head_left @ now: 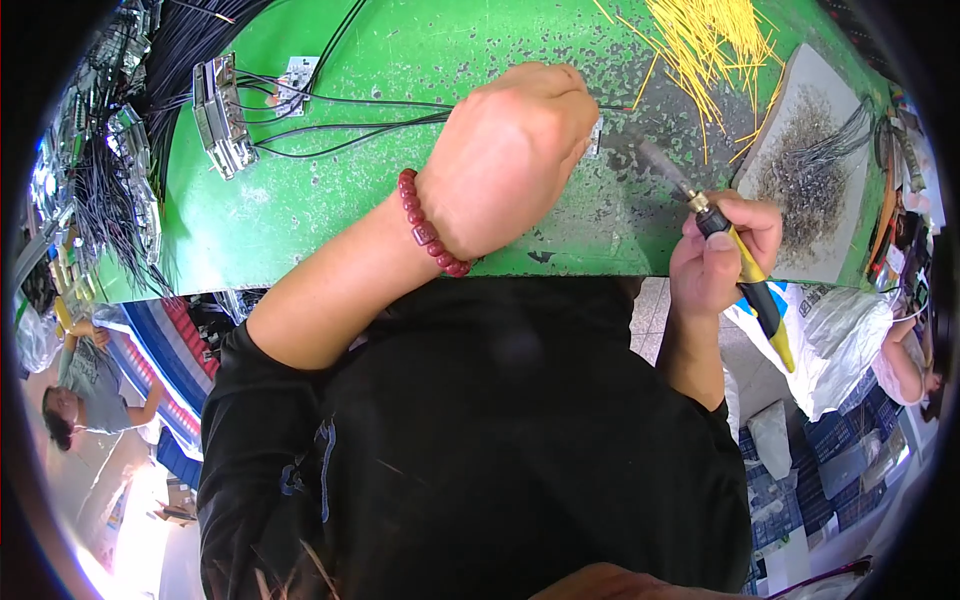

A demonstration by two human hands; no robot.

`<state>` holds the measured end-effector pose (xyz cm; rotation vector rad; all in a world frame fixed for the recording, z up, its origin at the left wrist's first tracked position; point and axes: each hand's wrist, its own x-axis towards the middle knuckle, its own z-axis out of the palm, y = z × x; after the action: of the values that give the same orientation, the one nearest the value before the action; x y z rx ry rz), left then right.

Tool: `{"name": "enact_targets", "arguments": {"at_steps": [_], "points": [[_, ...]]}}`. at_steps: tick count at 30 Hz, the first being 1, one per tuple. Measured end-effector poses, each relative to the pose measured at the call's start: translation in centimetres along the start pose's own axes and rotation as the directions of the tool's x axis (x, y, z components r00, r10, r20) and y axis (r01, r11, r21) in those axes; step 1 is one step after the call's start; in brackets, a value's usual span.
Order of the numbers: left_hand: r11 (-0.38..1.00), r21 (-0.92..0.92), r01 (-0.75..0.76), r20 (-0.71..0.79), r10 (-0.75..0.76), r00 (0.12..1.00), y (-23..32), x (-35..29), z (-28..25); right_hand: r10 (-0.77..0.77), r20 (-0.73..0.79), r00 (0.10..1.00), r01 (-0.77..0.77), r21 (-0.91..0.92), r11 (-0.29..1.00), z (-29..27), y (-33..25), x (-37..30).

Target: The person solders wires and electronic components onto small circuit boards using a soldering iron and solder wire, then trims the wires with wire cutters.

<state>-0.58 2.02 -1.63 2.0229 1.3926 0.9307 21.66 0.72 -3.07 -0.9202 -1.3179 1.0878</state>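
Note:
My left hand, with a dark red bead bracelet on the wrist, is closed over the green worktable. Thin black wires run into it from the left, and a wire end with a reddish tip sticks out on its right side. The fingertips are hidden beneath the hand. A small white piece peeks out beside the fingers, mostly covered. My right hand grips the yellow and black handle of a soldering iron. Its blurred tip points up and left, apart from the wires.
At the left, shiny metallic parts and a small white board join the wires. More wired parts crowd the left edge. Yellow tubes lie at the back right, near a white sheet bearing dark bits. Other people are beyond.

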Motion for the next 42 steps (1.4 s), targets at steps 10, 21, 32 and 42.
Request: {"name": "enact_targets", "arguments": {"at_steps": [10, 21, 32, 42], "points": [[1.0, 0.02, 0.003, -0.012, -0.002, 1.0, 0.2, 0.0, -0.2, 0.099, 0.142, 0.985, -0.03, -0.422, 0.906, 3.0, -0.5, 4.3], [0.984, -0.167, 0.058, -0.122, -0.079, 0.989, 1.2, 0.5, -1.2, -0.046, 0.158, 0.986, 0.097, -0.328, 0.94, 5.4, -1.2, 4.9], [0.983, -0.175, 0.061, -0.182, -0.093, 0.979, 2.1, -0.3, -1.6, -0.081, 0.103, 0.991, 0.101, -0.206, 0.973, 5.4, -2.0, 2.3], [0.993, -0.112, 0.023, -0.183, -0.043, 0.982, 1.6, -0.4, -1.1, 0.119, 0.153, 0.981, -0.113, -0.049, 0.992, 5.8, -2.1, 3.0]]}}
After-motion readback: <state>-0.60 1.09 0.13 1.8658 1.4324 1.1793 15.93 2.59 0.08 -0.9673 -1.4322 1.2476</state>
